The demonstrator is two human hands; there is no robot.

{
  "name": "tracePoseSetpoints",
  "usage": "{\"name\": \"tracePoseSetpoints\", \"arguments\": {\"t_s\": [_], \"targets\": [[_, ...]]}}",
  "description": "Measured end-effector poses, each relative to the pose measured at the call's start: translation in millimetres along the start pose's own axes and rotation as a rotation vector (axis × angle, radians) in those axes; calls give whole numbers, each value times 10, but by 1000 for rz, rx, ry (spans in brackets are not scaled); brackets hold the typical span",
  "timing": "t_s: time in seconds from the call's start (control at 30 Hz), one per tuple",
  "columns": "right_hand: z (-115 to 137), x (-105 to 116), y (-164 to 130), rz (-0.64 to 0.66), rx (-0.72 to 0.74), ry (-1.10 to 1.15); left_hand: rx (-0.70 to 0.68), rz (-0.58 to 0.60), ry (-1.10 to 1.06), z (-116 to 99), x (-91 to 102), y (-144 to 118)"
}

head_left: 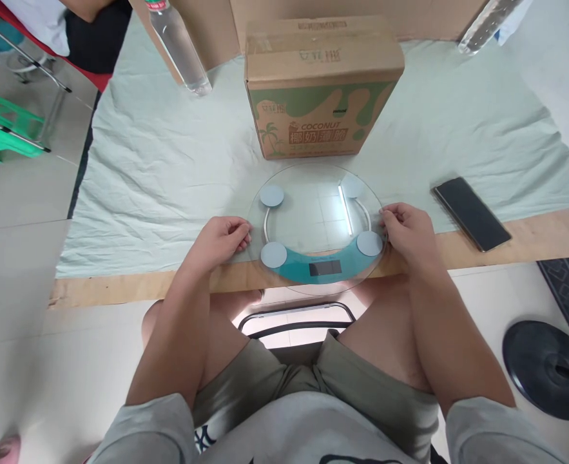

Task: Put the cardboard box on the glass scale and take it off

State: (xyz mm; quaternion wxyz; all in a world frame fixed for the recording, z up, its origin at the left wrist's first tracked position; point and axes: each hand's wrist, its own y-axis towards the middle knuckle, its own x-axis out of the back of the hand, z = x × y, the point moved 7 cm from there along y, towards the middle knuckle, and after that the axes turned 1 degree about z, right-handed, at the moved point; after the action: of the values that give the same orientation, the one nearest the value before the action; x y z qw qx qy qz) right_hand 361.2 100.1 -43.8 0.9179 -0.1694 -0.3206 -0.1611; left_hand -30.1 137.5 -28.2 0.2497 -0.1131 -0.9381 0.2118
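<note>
Glass meets both sets of fingers: the left hand (pixel 223 237) curls its fingertips onto the left rim of the round scale (pixel 317 227), and the right hand (pixel 406 231) does the same on the right rim, thumb and fingers closed on the edge. Both grips look light, though from this angle I cannot tell whether the thumbs go under the glass or only rest against it.

Between the hands the scale lies flat, its clear disc carrying four grey pads (pixel 271 195), a teal crescent along the near side and a dark display (pixel 325 268) set in it. Its near edge hangs past the table edge (pixel 506 241), over the person's knees; the far part rests on a pale green cloth (pixel 158 174) that covers most of the table.

Just behind the scale stands a cardboard box (pixel 320 84) printed with green shapes and the word COCONUT. To its left a clear bottle (pixel 178 45) stands on the cloth. A black phone (pixel 471 213) lies face up to the right of the right hand, well apart from it, half on the cloth and half on bare wood.

On the floor at the right sits a black round base (pixel 545 370), and a green stool (pixel 4 125) stands at the far left.
</note>
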Motion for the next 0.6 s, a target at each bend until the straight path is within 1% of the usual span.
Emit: {"name": "tracePoseSetpoints", "arguments": {"t_s": [0.1, 0.33, 0.47, 0.6], "targets": [[-22, 0, 21, -1, 5, 27, -12, -21, -17, -46, -5, 2], [45, 28, 79, -75, 67, 126, -23, -94, -7, -178, -2, 19], [45, 6, 169, -90, 83, 140, -37, -106, -31, -172, 7, 97], [23, -22, 259, -96, 58, 116, -42, -100, -44, -148, 17, 168]]}}
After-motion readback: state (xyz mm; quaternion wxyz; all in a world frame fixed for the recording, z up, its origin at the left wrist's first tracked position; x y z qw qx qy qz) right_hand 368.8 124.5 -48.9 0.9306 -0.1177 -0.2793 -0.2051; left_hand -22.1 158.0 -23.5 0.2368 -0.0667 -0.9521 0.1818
